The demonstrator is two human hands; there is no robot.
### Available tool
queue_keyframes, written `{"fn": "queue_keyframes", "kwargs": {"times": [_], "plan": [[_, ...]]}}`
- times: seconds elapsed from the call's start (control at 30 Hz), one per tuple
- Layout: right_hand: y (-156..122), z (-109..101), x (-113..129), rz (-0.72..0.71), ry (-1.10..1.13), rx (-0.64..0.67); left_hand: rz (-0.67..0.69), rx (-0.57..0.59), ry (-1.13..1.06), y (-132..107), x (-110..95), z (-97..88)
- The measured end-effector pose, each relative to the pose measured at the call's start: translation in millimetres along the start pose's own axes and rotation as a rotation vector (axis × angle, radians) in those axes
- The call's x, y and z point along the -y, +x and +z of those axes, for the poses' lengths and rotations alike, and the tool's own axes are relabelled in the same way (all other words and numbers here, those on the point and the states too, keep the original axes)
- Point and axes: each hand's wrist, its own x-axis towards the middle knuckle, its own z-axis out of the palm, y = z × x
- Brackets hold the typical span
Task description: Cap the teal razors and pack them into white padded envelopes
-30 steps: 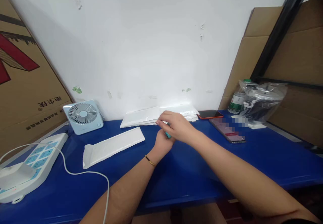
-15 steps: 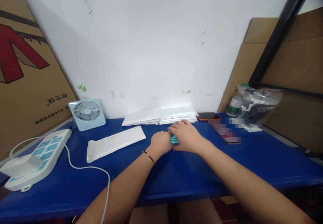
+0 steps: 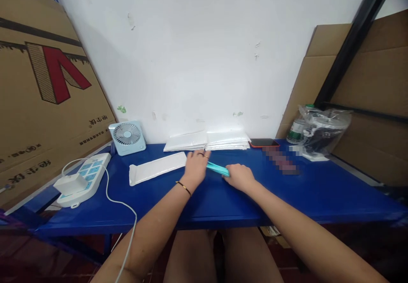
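Observation:
Between my two hands stretches a narrow teal bundle (image 3: 218,169), long and thin, with lines along its length; its exact kind I cannot make out. My right hand (image 3: 240,176) is closed in a fist around its right end. At the other end, my left hand (image 3: 196,167), wearing a ring, has its fingers curled over the bundle and hiding that tip. Just left of this hand lies a flat white padded envelope (image 3: 157,167) on the blue table (image 3: 216,208). Behind it are stacked white envelopes (image 3: 227,142) against the wall.
A light blue fan (image 3: 127,137) and a white power strip (image 3: 84,181) with plug and cable stand at left. An orange-edged phone (image 3: 264,143), a pixelated item (image 3: 282,160), a bottle (image 3: 296,131) and a plastic bag (image 3: 328,132) are at right. A large carton (image 3: 38,117) flanks the left.
My hands have moved apart from each other, drawing the teal bundle out into a longer strip between them. The view has shifted, showing more of the left side and the floor.

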Motion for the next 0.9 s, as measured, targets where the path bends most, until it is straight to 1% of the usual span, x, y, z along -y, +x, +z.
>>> {"fn": "queue_keyframes", "kwargs": {"times": [0.03, 0.07, 0.1, 0.13, 0.17, 0.23, 0.3, 0.37, 0.43, 0.47, 0.53, 0.57, 0.6, 0.63, 0.67, 0.73, 0.83, 0.9], "plan": [[-1, 0, -6, 0.019, 0.003, 0.005, -0.093, 0.002, 0.038, -2, 12, 1.0], [-2, -1, -12, 0.036, 0.010, 0.013, -0.179, 0.046, 0.064, -5, 24, 2.6], [-4, -1, -18, 0.049, 0.016, 0.019, -0.252, 0.147, 0.066, -7, 34, 4.6], [-5, -1, -23, 0.055, 0.020, 0.021, -0.290, 0.261, 0.049, -9, 44, 6.6], [-7, -1, -27, 0.058, 0.023, 0.020, -0.294, 0.320, 0.035, -10, 52, 8.3], [-11, -2, -33, 0.053, 0.039, 0.027, -0.268, 0.385, 0.014, -12, 61, 9.0], [-17, -3, -37, 0.047, 0.055, 0.023, -0.225, 0.389, 0.005, -16, 63, 4.4], [-22, -6, -43, 0.040, 0.059, 0.013, -0.190, 0.386, -0.002, -24, 59, -6.1], [-28, -10, -52, 0.027, 0.049, -0.008, -0.126, 0.381, -0.050, -40, 52, -20.4], [-30, -12, -57, 0.016, 0.042, -0.019, -0.072, 0.384, -0.099, -51, 48, -27.8], [-33, -17, -68, -0.013, 0.023, -0.031, 0.158, 0.398, -0.358, -73, 40, -40.3], [-34, -19, -73, -0.026, 0.008, -0.034, 0.246, 0.409, -0.465, -84, 38, -44.5], [-35, -21, -78, -0.036, -0.009, -0.035, 0.315, 0.427, -0.552, -93, 38, -46.9], [-36, -23, -81, -0.042, -0.025, -0.033, 0.340, 0.439, -0.617, -100, 40, -47.5], [-36, -25, -84, -0.045, -0.041, -0.029, 0.335, 0.453, -0.662, -105, 43, -46.5], [-37, -28, -87, -0.052, -0.069, -0.024, 0.267, 0.488, -0.712, -107, 56, -41.3], [-38, -33, -89, -0.065, -0.127, -0.017, 0.196, 0.550, -0.773, -97, 73, -34.8], [-38, -37, -89, -0.079, -0.178, -0.015, 0.144, 0.572, -0.791, -86, 74, -35.6]]}}
